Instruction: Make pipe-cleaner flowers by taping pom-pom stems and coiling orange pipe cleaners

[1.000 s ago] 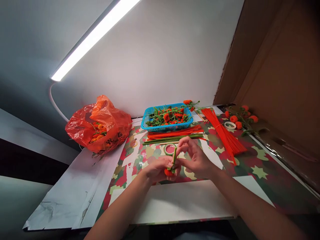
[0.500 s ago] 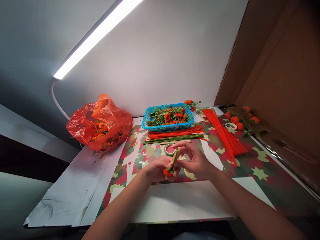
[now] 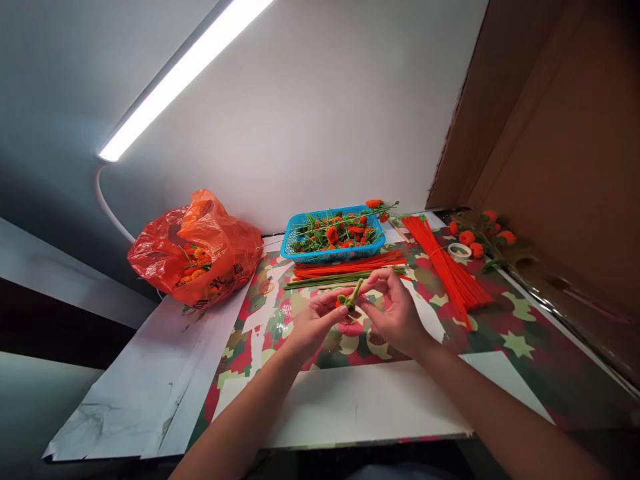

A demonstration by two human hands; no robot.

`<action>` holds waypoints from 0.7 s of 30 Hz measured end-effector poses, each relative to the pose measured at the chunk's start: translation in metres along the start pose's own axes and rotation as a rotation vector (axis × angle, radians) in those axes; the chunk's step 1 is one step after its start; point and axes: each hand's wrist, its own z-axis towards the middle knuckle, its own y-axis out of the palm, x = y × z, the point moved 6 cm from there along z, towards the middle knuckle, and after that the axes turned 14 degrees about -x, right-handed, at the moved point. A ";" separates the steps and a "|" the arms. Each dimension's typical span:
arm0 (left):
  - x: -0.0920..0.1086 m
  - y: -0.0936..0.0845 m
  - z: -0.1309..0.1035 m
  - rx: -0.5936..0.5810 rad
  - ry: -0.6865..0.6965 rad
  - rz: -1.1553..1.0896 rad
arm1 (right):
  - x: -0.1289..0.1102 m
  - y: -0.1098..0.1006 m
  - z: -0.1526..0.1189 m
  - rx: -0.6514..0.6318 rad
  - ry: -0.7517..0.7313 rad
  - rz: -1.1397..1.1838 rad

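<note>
Orange-green flower (image 3: 346,303) pinched in left hand (image 3: 316,323), stem (image 3: 357,289) tilted up. Right hand (image 3: 396,316) close beside, fingers curled near stem; can't tell if gripping. Beyond both hands: green rods (image 3: 320,281), red rods (image 3: 347,265), blue basket (image 3: 320,256).

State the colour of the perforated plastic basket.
The perforated plastic basket is blue, best seen in the head view.

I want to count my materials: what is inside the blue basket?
The basket holds orange flowers and green stems. What lies under this heap is covered.
</note>
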 end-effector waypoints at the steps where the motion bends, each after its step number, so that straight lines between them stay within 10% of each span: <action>1: 0.001 0.001 0.000 -0.019 0.004 0.033 | 0.002 0.000 0.001 -0.001 0.019 0.024; 12: 0.010 0.009 -0.003 -0.068 -0.081 0.210 | 0.002 0.001 0.001 -0.015 0.100 -0.168; 21: 0.006 0.004 -0.001 -0.077 -0.119 0.156 | -0.007 -0.002 0.008 -0.276 0.054 -0.299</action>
